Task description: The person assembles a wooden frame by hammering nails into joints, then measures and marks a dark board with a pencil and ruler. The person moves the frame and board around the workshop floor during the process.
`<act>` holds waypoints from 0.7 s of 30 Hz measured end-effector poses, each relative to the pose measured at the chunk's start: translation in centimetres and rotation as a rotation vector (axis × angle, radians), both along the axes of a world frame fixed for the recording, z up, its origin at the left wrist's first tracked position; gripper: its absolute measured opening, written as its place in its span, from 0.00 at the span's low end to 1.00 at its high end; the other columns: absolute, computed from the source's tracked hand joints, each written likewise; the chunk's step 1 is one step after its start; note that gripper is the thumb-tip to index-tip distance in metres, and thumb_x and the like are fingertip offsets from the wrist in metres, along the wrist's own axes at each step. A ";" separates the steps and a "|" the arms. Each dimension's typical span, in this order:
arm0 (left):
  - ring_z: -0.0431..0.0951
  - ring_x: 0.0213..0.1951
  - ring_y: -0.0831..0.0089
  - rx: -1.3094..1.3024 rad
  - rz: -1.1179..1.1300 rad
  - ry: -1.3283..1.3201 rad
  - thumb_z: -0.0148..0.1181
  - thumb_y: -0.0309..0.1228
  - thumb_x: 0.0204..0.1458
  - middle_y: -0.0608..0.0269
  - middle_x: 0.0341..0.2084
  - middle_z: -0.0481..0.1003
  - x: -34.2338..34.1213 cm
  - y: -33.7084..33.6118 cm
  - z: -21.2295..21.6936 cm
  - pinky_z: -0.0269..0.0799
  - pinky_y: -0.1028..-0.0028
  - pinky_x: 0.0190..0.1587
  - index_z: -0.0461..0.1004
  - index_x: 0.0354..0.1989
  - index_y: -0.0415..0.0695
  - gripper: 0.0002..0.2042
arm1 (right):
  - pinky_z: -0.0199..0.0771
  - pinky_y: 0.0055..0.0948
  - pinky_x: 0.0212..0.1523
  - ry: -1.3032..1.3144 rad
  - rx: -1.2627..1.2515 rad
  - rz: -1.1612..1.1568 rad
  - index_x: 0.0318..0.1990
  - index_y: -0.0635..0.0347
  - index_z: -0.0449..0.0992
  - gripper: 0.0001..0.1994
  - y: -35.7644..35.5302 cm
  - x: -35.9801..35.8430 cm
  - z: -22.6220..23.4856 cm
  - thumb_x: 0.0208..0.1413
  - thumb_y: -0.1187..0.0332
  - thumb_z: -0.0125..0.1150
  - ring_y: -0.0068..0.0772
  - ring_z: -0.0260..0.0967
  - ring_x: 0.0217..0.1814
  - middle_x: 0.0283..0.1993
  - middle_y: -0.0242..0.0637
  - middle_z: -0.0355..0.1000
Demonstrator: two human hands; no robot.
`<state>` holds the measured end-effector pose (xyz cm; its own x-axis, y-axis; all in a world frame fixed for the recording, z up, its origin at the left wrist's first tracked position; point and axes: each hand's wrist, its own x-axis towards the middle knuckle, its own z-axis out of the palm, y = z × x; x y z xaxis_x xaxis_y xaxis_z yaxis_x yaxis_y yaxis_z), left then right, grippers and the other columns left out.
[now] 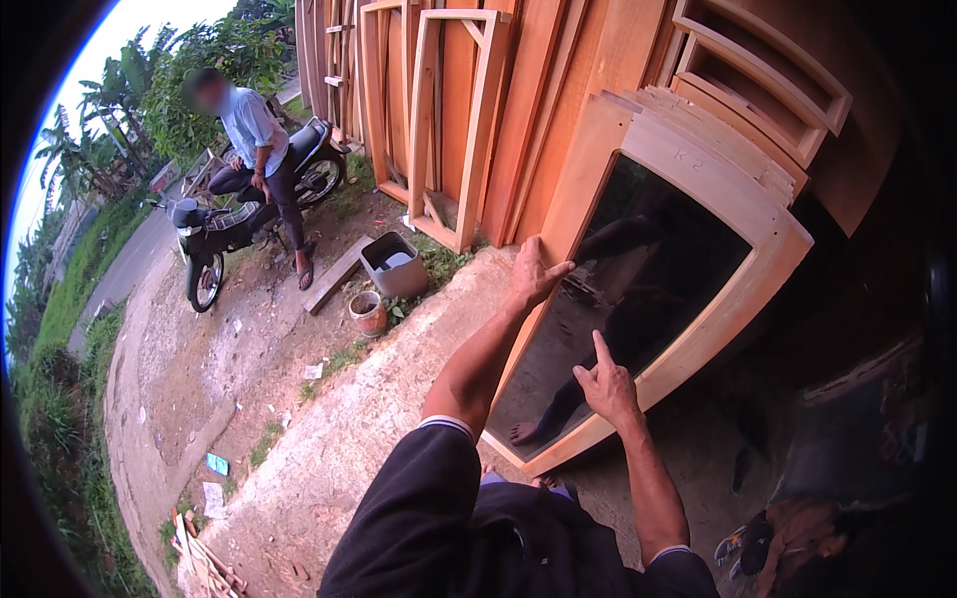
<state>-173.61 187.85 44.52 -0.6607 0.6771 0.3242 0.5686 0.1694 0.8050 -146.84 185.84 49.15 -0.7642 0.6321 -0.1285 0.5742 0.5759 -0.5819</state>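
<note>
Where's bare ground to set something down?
The concrete strip between the left forearm and pot looks bare; the dirt between the motorcycle and the plank, mostly so. It's crowded beyond the left hand, where wooden frames and boards stand beside the glazed wooden frame.

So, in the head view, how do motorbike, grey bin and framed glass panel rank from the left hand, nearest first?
1. Framed glass panel: left hand on its left edge.
2. Grey bin: to the left.
3. Motorbike: farther left.
</note>
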 end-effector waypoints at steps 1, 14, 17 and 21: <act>0.70 0.57 0.43 -0.008 -0.003 -0.025 0.75 0.49 0.43 0.37 0.52 0.70 0.1 -0.1 0.0 0.66 0.55 0.60 0.63 0.57 0.31 0.41 | 0.78 0.48 0.46 0.112 0.011 -0.024 0.76 0.60 0.46 0.40 -0.5 0.0 1.1 0.63 0.59 0.60 0.56 0.78 0.36 0.33 0.49 0.79; 0.63 0.67 0.46 0.046 0.085 -0.079 0.70 0.51 0.49 0.41 0.65 0.64 1.0 -1.4 -4.1 0.58 0.56 0.69 0.57 0.69 0.36 0.45 | 0.78 0.40 0.43 0.194 -0.101 0.017 0.64 0.59 0.70 0.25 -5.1 5.6 -11.5 0.61 0.61 0.63 0.46 0.79 0.35 0.31 0.48 0.78; 0.65 0.65 0.45 0.083 0.107 -0.174 0.65 0.48 0.55 0.37 0.63 0.66 2.9 -5.9 -10.8 0.60 0.56 0.68 0.60 0.67 0.34 0.38 | 0.75 0.46 0.56 -0.135 -0.246 -0.055 0.59 0.60 0.74 0.26 -10.7 13.1 -25.8 0.58 0.54 0.62 0.58 0.75 0.55 0.53 0.55 0.76; 0.77 0.57 0.51 -0.443 -0.139 -0.549 0.62 0.51 0.56 0.40 0.54 0.76 6.0 -20.0 -24.0 0.71 0.60 0.60 0.71 0.60 0.34 0.33 | 0.79 0.42 0.39 -0.337 -0.374 -0.161 0.42 0.60 0.80 0.14 -15.4 25.2 -37.6 0.59 0.60 0.57 0.48 0.79 0.36 0.36 0.48 0.79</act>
